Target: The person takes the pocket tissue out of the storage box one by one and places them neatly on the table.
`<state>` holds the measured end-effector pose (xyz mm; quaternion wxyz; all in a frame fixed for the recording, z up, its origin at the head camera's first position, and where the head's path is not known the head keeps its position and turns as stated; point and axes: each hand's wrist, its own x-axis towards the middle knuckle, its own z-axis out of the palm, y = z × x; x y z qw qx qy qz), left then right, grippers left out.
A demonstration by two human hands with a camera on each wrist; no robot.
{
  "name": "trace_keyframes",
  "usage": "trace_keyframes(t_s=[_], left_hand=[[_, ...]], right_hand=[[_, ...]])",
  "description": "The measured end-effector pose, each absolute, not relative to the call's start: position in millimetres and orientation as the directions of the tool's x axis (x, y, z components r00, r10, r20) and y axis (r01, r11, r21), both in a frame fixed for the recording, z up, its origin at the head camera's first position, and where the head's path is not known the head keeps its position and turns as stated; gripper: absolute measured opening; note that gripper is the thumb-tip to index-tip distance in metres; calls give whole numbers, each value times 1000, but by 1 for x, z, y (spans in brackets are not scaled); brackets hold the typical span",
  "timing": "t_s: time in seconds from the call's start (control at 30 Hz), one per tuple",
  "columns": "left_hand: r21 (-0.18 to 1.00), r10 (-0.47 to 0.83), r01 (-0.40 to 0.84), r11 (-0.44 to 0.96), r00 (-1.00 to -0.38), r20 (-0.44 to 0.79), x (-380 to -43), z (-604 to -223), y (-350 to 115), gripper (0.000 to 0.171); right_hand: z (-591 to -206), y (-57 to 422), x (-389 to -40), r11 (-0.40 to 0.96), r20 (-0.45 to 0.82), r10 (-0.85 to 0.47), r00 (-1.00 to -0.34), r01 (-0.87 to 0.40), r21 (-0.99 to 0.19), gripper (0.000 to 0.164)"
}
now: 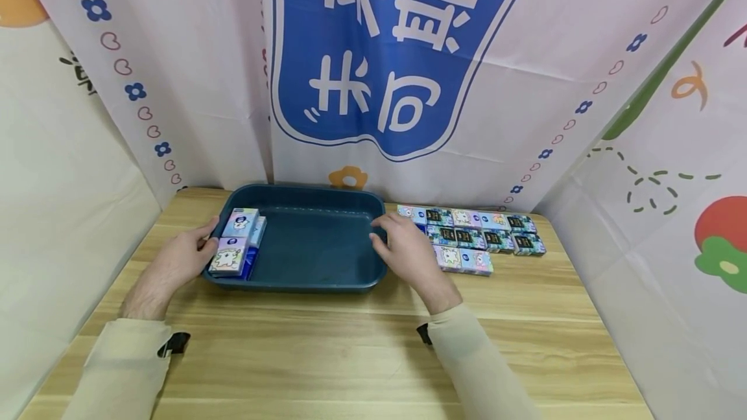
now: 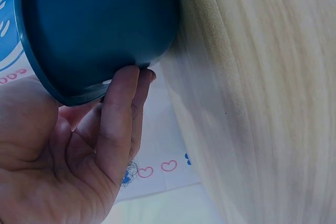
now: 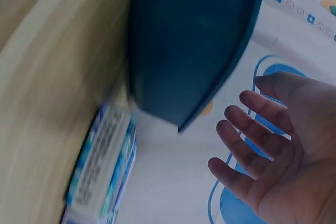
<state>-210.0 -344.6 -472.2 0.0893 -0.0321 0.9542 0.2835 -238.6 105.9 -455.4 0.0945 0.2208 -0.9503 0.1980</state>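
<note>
A dark teal plastic tray [image 1: 315,245] lies on the wooden table. My left hand [image 1: 175,261] grips its left rim; in the left wrist view the fingers [image 2: 119,114] press the outer wall while the thumb goes behind the rim. Stacked inside that end are small cartoon-printed packs [image 1: 229,256], with a dark blue pack [image 1: 249,263] partly hidden beneath. At the tray's right end is my right hand [image 1: 408,251]. Its fingers are spread and hold nothing, and the right wrist view shows a gap between the fingertips [image 3: 218,166] and the tray wall [image 3: 184,40].
Right of the tray, several similar packs [image 1: 467,237] lie in rows on the table [image 1: 350,342], some partly hidden behind my right hand. A white printed curtain [image 1: 210,70] hangs along the table's back edge, and more printed cloth [image 1: 659,212] hangs at the sides.
</note>
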Motion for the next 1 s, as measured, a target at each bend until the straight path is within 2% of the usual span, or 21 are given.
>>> trace_keyframes(t_s=[0.67,0.87,1.0], left_hand=[[540,-32,-135,831,-980,-195,-210,-474,-345,67],[540,-28,-125,832,-982,-185,-210,-474,-345,67],[544,-28,-129,829,-981,-190,-209,-473,-345,67]], right_hand=[[-473,4,-233,741,224,-580,-783,-622,-253,30],[-479,-23,-235,716,169,-614,-771,-635,-290,33],[-483,-39,-238,692,107,-632,-767,-621,-369,36]])
